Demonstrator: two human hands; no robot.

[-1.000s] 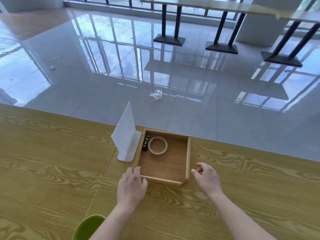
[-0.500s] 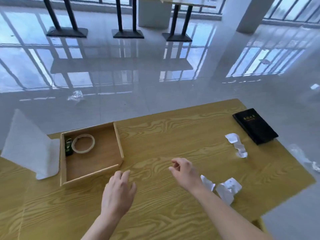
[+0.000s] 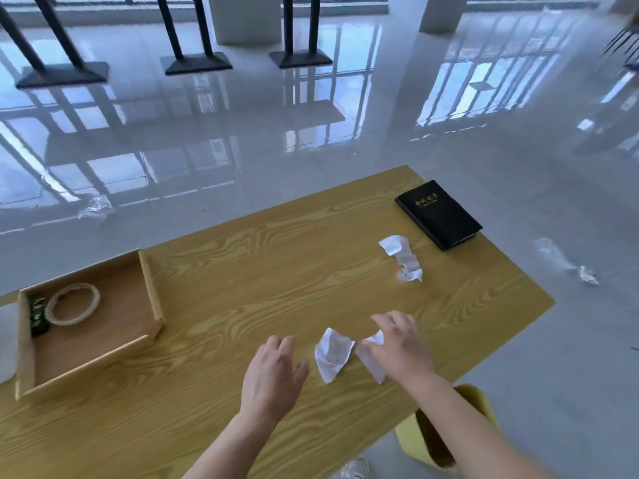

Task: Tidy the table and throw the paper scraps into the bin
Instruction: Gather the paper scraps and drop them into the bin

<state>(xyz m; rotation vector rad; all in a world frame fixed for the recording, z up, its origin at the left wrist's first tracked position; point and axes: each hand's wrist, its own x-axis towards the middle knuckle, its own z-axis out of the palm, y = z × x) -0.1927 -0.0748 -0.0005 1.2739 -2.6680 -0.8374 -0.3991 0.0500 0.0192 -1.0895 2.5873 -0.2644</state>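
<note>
Three crumpled white paper scraps lie on the yellow wood-grain table (image 3: 262,271). One scrap (image 3: 332,354) sits between my hands. A second scrap (image 3: 371,357) lies under my right hand (image 3: 401,344), whose fingers curl down onto it. The third scrap (image 3: 403,257) lies farther off, next to a black notebook (image 3: 437,214). My left hand (image 3: 273,378) hovers flat with fingers apart, just left of the middle scrap, holding nothing. A yellow bin (image 3: 446,430) stands on the floor beyond the table's right edge, below my right forearm.
A wooden tray (image 3: 152,288) at the left holds a tape roll (image 3: 72,304) and a small dark green item (image 3: 37,314). A white object (image 3: 7,340) shows at the left edge. Plastic litter (image 3: 584,273) lies on the glossy floor; table legs (image 3: 193,60) stand beyond.
The view swung right, away from the tray. Both hands left the tray and moved right to the scraps; my right hand now rests on one scrap. The bin came into view.
</note>
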